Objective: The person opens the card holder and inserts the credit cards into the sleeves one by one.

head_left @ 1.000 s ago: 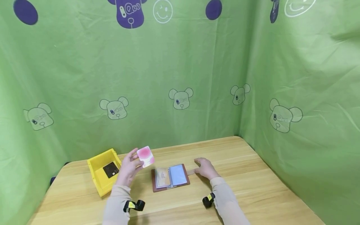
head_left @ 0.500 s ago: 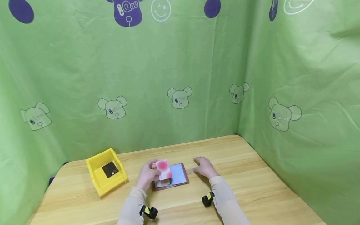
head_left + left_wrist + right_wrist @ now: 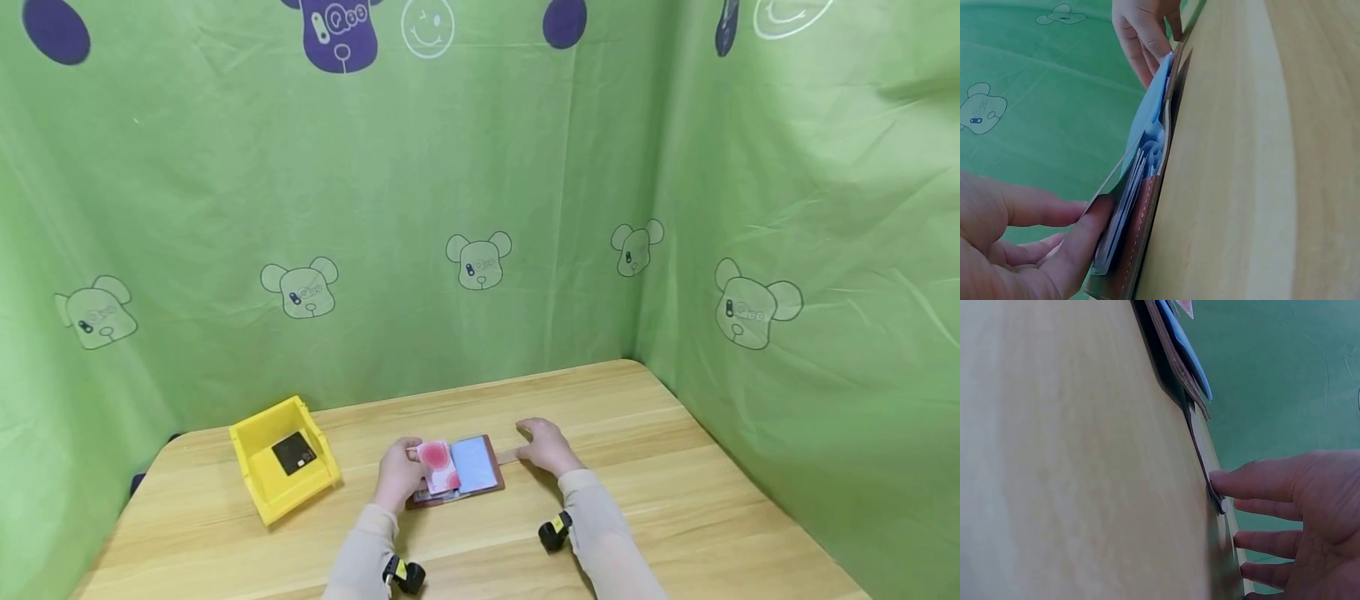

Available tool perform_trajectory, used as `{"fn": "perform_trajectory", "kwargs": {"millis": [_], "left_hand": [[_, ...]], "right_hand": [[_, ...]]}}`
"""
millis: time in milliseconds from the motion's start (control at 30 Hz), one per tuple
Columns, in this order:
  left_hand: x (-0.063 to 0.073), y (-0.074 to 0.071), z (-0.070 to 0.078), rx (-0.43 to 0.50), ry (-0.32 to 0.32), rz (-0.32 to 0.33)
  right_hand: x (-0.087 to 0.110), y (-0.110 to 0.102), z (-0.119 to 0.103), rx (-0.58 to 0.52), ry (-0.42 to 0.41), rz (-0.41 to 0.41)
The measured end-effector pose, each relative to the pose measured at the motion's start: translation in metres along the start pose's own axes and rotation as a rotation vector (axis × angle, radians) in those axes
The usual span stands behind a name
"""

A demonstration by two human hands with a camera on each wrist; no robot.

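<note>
My left hand [image 3: 398, 473] pinches a pink and white card [image 3: 438, 465] between thumb and fingers. The card is over the left page of a brown card holder [image 3: 496, 460], which lies spread on the table. From the left wrist the card shows nearly edge-on, tilted above a stack of clear sleeves [image 3: 1124, 215]. A pale blue sleeve [image 3: 476, 464] faces up on the right page. To the right, the holder's strap [image 3: 1200, 444] runs out to my right hand [image 3: 551, 450], whose thumb [image 3: 1254, 479] touches its end while the other fingers stay extended.
At the left of the wooden table [image 3: 675, 500] stands a yellow bin [image 3: 258, 487] with a black card [image 3: 293, 452] in it. A green printed curtain [image 3: 405, 333] hangs behind the table and along its sides.
My left hand has carried the pink and white card right and down, from beside the yellow bin to over the holder's left page. My right hand has stayed at the strap.
</note>
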State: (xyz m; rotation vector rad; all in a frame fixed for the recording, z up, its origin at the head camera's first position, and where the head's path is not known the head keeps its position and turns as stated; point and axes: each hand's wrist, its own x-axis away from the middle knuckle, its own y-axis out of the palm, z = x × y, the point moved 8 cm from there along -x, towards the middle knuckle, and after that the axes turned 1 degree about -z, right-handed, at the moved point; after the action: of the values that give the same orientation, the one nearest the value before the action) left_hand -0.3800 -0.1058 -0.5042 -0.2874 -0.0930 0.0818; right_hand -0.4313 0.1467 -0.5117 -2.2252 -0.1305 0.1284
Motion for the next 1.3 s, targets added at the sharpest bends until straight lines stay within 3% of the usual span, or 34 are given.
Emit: {"fn": "perform_trajectory", "kwargs": {"millis": [567,800,1000,1300], "left_hand": [[0.002,0.008,0.003,-0.145,0.034,0.018],[0.002,0.005,0.007,-0.230,0.087,0.078],[0.003,0.006,0.009,-0.233,0.100,0.090],[0.005,0.011,0.008,-0.222,0.072,0.082]], "right_hand": [[0.002,0.000,0.001,-0.006,0.006,-0.002],[0.002,-0.001,0.000,-0.009,0.002,0.000],[0.001,-0.001,0.000,-0.003,0.000,-0.001],[0.001,-0.001,-0.002,-0.011,-0.009,0.007]]}}
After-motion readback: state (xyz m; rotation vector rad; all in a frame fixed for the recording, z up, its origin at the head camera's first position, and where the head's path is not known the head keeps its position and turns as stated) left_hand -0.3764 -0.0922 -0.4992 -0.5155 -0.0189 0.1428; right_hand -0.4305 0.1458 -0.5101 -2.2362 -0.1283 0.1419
